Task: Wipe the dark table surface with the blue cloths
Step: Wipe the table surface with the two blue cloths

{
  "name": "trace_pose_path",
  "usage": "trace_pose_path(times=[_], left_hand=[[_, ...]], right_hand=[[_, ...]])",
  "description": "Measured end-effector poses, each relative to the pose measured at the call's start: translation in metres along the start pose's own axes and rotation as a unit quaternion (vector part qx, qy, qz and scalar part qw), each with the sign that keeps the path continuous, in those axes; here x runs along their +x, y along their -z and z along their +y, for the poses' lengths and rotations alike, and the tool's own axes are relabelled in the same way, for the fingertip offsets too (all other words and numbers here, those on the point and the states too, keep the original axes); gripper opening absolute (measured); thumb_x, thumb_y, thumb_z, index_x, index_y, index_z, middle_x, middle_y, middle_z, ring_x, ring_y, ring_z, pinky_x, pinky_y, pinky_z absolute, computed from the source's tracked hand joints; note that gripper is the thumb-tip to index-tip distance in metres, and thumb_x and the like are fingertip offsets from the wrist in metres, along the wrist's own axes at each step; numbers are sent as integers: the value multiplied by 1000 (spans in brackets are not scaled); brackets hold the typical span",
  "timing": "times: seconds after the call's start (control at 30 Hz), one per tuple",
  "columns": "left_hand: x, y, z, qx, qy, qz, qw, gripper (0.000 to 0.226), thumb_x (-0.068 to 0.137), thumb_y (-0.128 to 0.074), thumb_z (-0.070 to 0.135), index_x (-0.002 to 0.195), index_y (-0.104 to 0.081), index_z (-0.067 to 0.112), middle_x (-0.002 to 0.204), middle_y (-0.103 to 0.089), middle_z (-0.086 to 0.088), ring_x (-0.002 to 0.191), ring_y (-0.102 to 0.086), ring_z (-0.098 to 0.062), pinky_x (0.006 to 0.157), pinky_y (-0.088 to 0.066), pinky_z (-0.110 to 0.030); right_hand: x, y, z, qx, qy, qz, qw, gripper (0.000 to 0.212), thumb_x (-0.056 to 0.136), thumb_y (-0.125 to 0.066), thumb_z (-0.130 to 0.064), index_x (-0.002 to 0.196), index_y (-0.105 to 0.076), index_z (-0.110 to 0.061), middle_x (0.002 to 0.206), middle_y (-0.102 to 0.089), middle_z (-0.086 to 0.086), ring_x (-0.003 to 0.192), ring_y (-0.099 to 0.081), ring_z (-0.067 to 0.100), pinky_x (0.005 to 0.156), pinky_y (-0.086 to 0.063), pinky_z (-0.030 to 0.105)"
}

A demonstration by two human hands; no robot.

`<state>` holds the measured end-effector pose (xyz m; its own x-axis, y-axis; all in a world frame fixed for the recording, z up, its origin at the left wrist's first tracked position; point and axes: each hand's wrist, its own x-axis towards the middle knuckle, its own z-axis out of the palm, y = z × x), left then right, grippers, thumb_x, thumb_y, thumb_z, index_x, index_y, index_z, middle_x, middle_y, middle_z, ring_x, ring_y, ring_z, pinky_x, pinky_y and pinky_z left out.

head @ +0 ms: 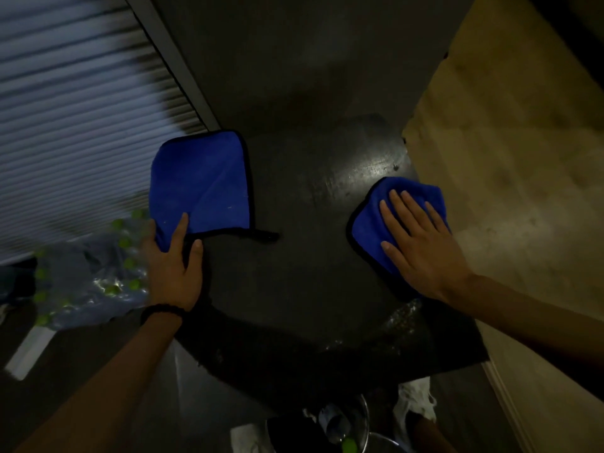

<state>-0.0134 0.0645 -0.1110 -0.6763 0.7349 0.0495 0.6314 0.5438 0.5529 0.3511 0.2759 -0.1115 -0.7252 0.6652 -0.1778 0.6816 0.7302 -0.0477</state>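
Observation:
A dark round table (300,289) fills the middle of the head view. One blue cloth (202,181) with black trim lies at the table's left edge, partly overhanging it. My left hand (173,269) pinches that cloth's near corner, thumb on top. A second blue cloth (372,223) lies on the right side of the table. My right hand (415,243) presses flat on it with fingers spread. A shiny patch shows on the table just beyond the right cloth.
A pack of plastic bottles with green caps (94,276) lies on the floor at left, below a corrugated shutter (72,125). A beige wall (510,191) runs close along the table's right. My shoes and a bottle (336,423) show at the bottom.

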Motion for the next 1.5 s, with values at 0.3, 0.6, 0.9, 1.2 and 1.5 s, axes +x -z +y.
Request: trace_pose_path(times=[0.3, 0.6, 0.9, 1.2, 1.5], left_hand=[[-2, 0, -1, -44, 1, -17, 999, 51, 97, -42, 38, 147, -31, 32, 157, -8, -20, 143, -15, -31, 116, -17, -41], [-1, 0, -4, -44, 10, -15, 999, 50, 98, -45, 36, 146, -32, 33, 157, -9, -18, 143, -18, -29, 113, -16, -33], [-2, 1, -3, -67, 19, -18, 997, 50, 98, -46, 36, 146, -32, 34, 158, -8, -16, 145, -13, -25, 115, -15, -33], [-2, 0, -6, -83, 11, -16, 996, 49, 99, -44, 37, 146, -32, 33, 157, -11, -16, 144, -16, -27, 116, -18, -35], [-2, 0, -6, -122, 39, -26, 991, 46, 100, -39, 41, 146, -33, 36, 158, -8, -11, 143, -17, -21, 115, -18, -31]], right_hand=[[-22, 0, 6, 12, -44, -24, 999, 69, 102, -5, -53, 160, 3, -17, 170, 7, 5, 155, 13, 17, 127, -1, 45], [-50, -3, -2, 28, -57, -22, 998, 69, 103, -7, -51, 160, 1, -13, 169, 1, 9, 156, 4, 23, 126, -10, 51], [-76, -13, -16, 28, -67, -32, 997, 70, 103, -2, -57, 161, 5, -17, 170, 4, 7, 156, 8, 19, 126, -3, 47], [-93, -13, -47, 11, -65, -39, 997, 71, 103, -5, -54, 160, -3, -11, 168, 0, 10, 156, 4, 24, 125, 4, 44], [-102, -20, -95, -6, -29, -38, 999, 70, 104, -10, -53, 158, -8, -10, 167, -7, 13, 155, -3, 26, 123, -3, 46]])
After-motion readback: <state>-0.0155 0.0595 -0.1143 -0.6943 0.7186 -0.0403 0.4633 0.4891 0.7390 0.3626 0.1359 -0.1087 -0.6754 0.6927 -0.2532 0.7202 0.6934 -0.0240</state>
